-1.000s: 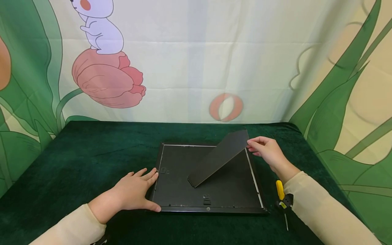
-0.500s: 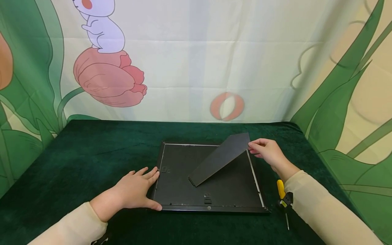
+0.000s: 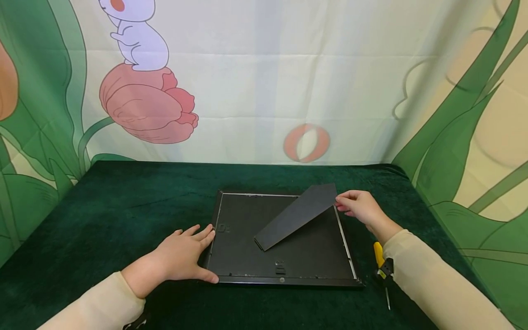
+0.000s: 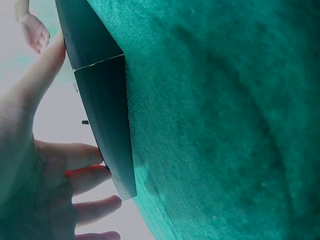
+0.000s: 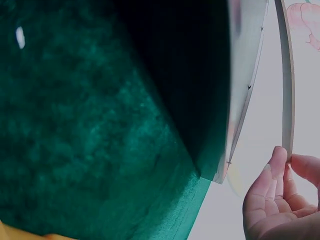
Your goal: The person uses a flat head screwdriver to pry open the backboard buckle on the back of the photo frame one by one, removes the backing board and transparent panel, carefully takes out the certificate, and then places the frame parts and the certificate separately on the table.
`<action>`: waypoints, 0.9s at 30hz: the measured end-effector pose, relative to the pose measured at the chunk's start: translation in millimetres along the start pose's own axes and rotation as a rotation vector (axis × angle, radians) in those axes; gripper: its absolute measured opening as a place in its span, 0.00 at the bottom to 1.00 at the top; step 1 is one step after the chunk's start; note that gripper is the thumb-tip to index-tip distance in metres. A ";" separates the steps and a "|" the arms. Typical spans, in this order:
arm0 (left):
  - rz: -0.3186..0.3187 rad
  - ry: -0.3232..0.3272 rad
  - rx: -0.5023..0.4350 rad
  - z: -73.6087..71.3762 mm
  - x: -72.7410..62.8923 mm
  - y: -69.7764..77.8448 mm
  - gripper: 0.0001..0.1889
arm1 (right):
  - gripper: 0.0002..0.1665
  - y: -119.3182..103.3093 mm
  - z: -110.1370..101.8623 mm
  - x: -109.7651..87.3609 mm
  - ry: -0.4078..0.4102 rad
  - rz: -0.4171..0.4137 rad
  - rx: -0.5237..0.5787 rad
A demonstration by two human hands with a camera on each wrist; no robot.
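Observation:
A black picture frame (image 3: pixel 243 220) lies back side up on the dark green cloth. Its easel stand (image 3: pixel 299 215) is hinged near the middle of the back panel and slants upward to the far right. My right hand (image 3: pixel 363 208) pinches the free end of that stand between thumb and fingers, as the right wrist view also shows with the stand's thin edge (image 5: pixel 287 90). My left hand (image 3: pixel 181 256) rests with spread fingers at the near left corner, thumb on the near edge. In the left wrist view, the fingers (image 4: pixel 90 177) touch the frame's side (image 4: pixel 107 115).
A screwdriver with a yellow and black handle (image 3: pixel 378 256) lies on the cloth right of the frame, beside the right sleeve (image 3: pixel 433 275). Behind the table hangs a printed curtain (image 3: pixel 231 91). Green cloth (image 3: pixel 136 197) extends left of the frame.
My right hand has lowered the stand's free end a little toward the back panel. The left hand keeps its place at the frame's corner.

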State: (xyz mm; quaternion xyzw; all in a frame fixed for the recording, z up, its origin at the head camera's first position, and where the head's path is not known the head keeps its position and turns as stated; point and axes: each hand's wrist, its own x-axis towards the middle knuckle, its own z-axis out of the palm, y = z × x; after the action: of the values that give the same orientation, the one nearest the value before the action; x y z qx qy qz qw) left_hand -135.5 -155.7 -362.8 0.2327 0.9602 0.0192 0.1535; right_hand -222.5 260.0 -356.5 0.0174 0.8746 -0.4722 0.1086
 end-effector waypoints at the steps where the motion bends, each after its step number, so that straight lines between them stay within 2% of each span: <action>1: 0.000 0.000 0.000 0.1 0.0 0.0 0.57 | 0.23 0.9 -0.3 0.4 -0.004 0.003 -0.003; 16: -0.010 -0.008 -0.001 -0.8 0.5 0.8 0.57 | 0.21 4.7 0.2 1.3 -0.040 -0.033 -0.115; 27: -0.012 -0.010 -0.004 -1.4 0.3 0.7 0.57 | 0.24 5.6 -0.2 0.3 -0.112 -0.043 -0.157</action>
State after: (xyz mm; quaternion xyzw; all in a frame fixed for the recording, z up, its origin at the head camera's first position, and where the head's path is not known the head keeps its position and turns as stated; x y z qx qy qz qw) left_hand -135.9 -154.9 -361.5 0.2268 0.9607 0.0190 0.1590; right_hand -222.1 263.3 -361.0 -0.0362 0.9017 -0.4045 0.1483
